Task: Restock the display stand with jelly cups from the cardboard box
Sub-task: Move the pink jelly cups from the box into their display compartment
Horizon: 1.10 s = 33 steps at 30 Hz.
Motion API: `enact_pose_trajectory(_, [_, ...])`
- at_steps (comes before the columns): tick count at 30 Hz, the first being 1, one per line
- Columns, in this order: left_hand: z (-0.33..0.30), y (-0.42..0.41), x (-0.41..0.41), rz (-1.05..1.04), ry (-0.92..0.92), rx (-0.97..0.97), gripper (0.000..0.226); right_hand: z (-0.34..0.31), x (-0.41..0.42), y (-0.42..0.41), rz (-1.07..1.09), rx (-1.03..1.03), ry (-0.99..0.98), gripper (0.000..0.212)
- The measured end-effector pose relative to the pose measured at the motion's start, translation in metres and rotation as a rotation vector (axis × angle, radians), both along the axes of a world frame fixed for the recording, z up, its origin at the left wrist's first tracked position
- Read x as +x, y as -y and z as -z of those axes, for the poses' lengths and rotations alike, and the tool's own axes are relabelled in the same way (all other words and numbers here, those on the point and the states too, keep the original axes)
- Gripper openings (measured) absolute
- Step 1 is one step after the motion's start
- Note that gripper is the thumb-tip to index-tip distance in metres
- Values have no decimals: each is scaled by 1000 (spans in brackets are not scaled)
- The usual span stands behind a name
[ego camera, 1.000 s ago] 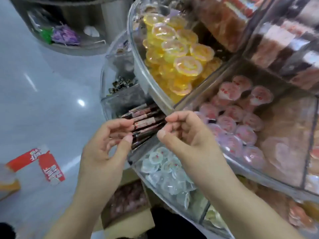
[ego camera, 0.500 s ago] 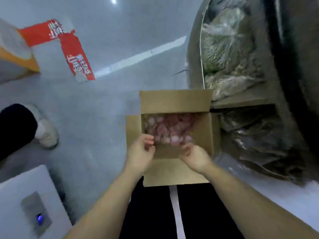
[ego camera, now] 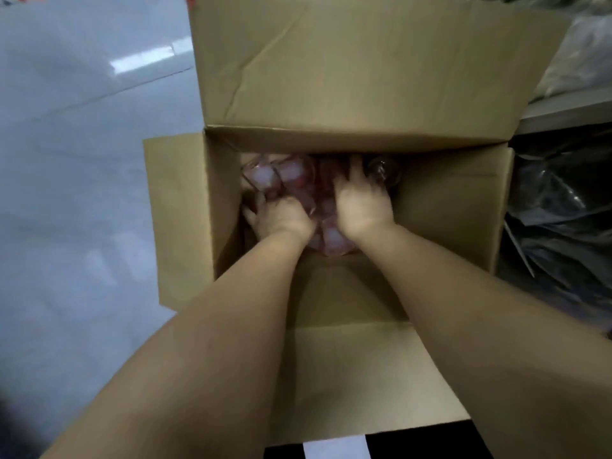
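The open cardboard box point(ego camera: 443, 207) fills the head view, its flaps folded outward. Several pink jelly cups point(ego camera: 265, 175) lie loose at its bottom. Both my hands are deep inside the box on top of the cups. My left hand point(ego camera: 281, 217) rests on the left part of the pile with its fingers spread toward the box's left wall. My right hand point(ego camera: 362, 200) lies on the middle of the pile, fingers stretched forward among the cups. The fingertips of both hands are partly buried. The display stand is out of view.
A pale glossy floor point(ego camera: 82, 193) lies left of the box. To the right are dark plastic bags point(ego camera: 559, 226) under a shelf edge point(ego camera: 569, 111), with pale bagged goods point(ego camera: 583, 51) above. The box's far flap point(ego camera: 347, 61) stands up at the back.
My view dropped from the display stand to the box and moved in close. Both hands went from the box's opening down onto the jelly cups inside.
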<state>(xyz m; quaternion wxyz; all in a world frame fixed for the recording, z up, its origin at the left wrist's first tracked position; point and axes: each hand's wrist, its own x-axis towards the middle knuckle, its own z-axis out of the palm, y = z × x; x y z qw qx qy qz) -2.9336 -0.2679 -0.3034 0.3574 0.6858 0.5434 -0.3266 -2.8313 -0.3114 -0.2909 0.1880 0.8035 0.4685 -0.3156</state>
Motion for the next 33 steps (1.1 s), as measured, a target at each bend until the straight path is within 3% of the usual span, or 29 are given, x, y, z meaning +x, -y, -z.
enact_pose_trajectory(7, [-3,8,-2,-14,99,261,77,15,-8,10,-160,212,271,40])
enact_pose_trajectory(10, [-12,5,1,-228,177,237,76,14,2,9,-119,194,36,45])
enact_pose_trajectory(15, [-39,9,-14,-519,343,169,59,8,10,14,-105,124,-97,54])
enact_pose_trajectory(18, [-74,14,-32,-603,463,135,48,-22,3,21,224,276,-266,54])
enact_pose_trajectory(21, [-141,15,-44,-667,574,103,43,-98,-17,24,733,471,-534,45])
enact_pose_trajectory(23, [-199,10,-50,-699,688,53,41,-166,-32,26,886,579,-614,46])
enact_pose_trajectory(29, [-427,-33,-40,-536,978,66,42,-411,-35,21,987,886,-680,52])
enact_pose_trajectory(33, [-576,-49,-13,-371,1214,76,42,-564,-17,20,935,1053,-663,47])
